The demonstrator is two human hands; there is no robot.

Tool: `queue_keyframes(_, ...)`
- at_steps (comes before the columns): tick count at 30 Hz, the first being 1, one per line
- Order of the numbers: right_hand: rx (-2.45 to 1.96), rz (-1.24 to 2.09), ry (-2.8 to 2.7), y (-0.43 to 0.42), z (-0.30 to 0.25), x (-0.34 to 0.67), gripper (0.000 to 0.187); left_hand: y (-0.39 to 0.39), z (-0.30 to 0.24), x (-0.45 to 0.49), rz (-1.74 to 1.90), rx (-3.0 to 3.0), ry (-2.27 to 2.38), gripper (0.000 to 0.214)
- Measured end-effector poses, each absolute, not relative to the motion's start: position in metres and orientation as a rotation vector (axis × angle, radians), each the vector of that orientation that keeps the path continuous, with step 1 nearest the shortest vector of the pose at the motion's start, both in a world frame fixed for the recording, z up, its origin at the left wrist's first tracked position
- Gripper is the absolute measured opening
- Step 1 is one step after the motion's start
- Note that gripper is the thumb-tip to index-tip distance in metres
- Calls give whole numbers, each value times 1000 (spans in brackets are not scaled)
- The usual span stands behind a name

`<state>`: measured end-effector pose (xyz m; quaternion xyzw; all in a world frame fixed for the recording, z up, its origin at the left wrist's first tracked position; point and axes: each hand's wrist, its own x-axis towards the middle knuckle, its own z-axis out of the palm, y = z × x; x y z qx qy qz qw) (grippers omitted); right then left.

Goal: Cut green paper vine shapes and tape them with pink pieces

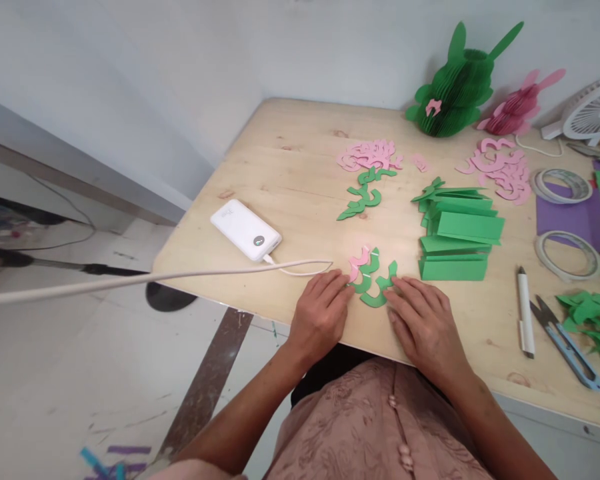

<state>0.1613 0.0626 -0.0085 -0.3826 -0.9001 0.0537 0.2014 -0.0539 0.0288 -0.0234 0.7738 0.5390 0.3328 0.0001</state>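
In the head view a small group of cut paper pieces lies near the table's front edge. It has a curved green paper piece (pixel 375 299), a wavy green paper piece (pixel 365 280) with white strips on it, and a pink paper piece (pixel 359 263). My left hand (pixel 323 313) lies low on the table, its fingertips touching the left side of the group. From the right, the fingertips of my right hand (pixel 427 321) touch the end of the curved green piece. Both hands have their fingers extended and grip nothing that I can see.
A white power bank (pixel 246 229) with a cable (pixel 220 270) is on the left. Folded green paper (pixel 463 230), pink cutouts (pixel 370 155), tape rolls (pixel 567 255), a pen (pixel 525 313) and thread snips (pixel 567 343) lie around. Behind stands a green honeycomb paper figure (pixel 453 93).
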Motion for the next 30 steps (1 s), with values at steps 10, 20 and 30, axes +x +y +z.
queue_keyframes(10,-1059,131,-2525,63,-8,161,28,29,-24,-54,1041,2431,1700,27)
queue_keyframes(20,-1054,136,-2517,62,-8,161,28,28,-25,-54,1031,2427,1701,27)
queue_keyframes(30,-1058,133,-2522,63,-9,162,27,28,-24,-54,1014,2425,1710,27)
